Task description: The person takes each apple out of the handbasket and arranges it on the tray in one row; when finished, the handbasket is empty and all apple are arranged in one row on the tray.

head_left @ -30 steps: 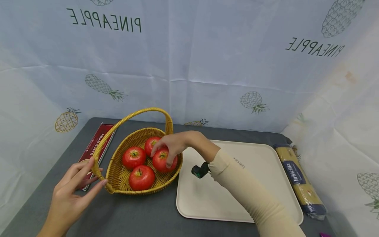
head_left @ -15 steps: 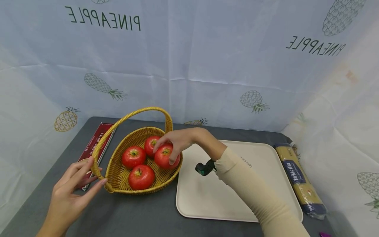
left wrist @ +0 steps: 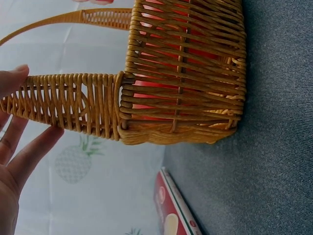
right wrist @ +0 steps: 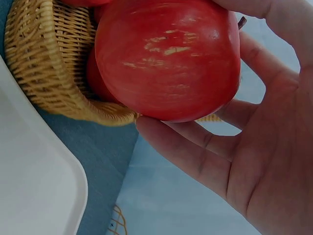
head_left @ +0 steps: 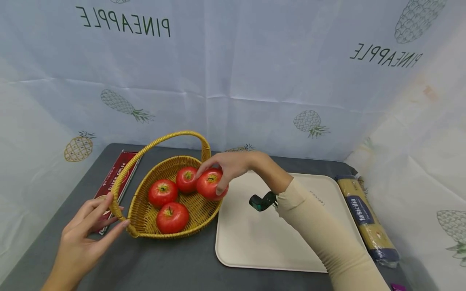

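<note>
A yellow wicker basket (head_left: 136, 210) with a tall arched handle stands on the table's left half. My left hand (head_left: 81, 238) pinches the near end of the handle (left wrist: 73, 100) between thumb and fingers. An apple (head_left: 212, 185) is gripped by my right hand (head_left: 233, 165) at the basket's right rim; the right wrist view shows the fingers and thumb around this red apple (right wrist: 168, 58). Inside the basket lie three more red apples, a left one (head_left: 162, 193), a near one (head_left: 172, 218) and a back one (head_left: 187, 179).
Right of the basket lies a beige tray (head_left: 276, 246), partly under my right forearm. A pasta bag (head_left: 365, 218) lies along its right side. Behind the left hand is a flat red box (head_left: 118, 173). A pineapple-print curtain (head_left: 255, 60) hangs behind the grey table (head_left: 167, 262).
My right hand has lifted the apple and moved it to the right, from inside the basket up to its right rim. The left hand stays at the handle.
</note>
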Action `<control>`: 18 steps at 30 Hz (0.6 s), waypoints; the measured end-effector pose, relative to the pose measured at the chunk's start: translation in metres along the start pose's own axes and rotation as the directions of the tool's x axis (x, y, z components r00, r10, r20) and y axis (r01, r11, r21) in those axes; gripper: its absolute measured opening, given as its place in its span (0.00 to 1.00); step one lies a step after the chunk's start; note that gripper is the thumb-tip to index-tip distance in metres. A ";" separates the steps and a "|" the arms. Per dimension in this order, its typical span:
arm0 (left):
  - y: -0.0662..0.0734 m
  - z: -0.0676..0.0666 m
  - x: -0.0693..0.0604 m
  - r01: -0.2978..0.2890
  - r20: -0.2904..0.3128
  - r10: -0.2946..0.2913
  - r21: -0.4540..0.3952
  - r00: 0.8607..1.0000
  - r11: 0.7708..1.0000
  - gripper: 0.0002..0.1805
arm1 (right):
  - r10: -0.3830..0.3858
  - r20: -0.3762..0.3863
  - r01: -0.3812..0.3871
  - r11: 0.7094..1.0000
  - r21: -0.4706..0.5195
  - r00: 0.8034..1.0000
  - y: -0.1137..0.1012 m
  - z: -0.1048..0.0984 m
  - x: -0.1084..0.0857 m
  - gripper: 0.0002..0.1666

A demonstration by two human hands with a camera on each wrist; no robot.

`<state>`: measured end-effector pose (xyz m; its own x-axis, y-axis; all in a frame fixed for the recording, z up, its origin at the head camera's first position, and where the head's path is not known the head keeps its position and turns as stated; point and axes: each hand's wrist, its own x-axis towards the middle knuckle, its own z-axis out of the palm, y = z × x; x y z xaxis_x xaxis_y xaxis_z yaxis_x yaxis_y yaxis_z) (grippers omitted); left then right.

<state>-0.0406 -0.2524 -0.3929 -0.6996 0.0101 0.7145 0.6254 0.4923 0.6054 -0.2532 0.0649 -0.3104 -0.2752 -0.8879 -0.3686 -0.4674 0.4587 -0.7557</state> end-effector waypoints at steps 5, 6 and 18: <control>0.001 0.001 0.002 -0.036 -0.007 0.036 -0.033 0.999 0.999 0.43 | 0.052 -0.056 -0.052 0.999 0.003 0.997 0.002 -0.004 -0.015 0.37; 0.001 0.002 0.003 -0.050 -0.010 0.049 -0.048 0.999 0.998 0.43 | 0.060 -0.066 -0.060 0.998 0.000 0.996 0.004 -0.004 -0.019 0.37; 0.000 0.001 0.002 -0.050 -0.007 0.049 -0.053 0.999 0.997 0.42 | 0.125 -0.115 -0.122 0.992 0.034 0.985 0.031 0.000 -0.049 0.36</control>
<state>-0.0422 -0.2515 -0.3917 -0.6654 0.0285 0.7459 0.6768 0.4447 0.5867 -0.2535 0.1227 -0.3154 -0.4267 -0.8133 -0.3957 -0.4012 0.5623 -0.7231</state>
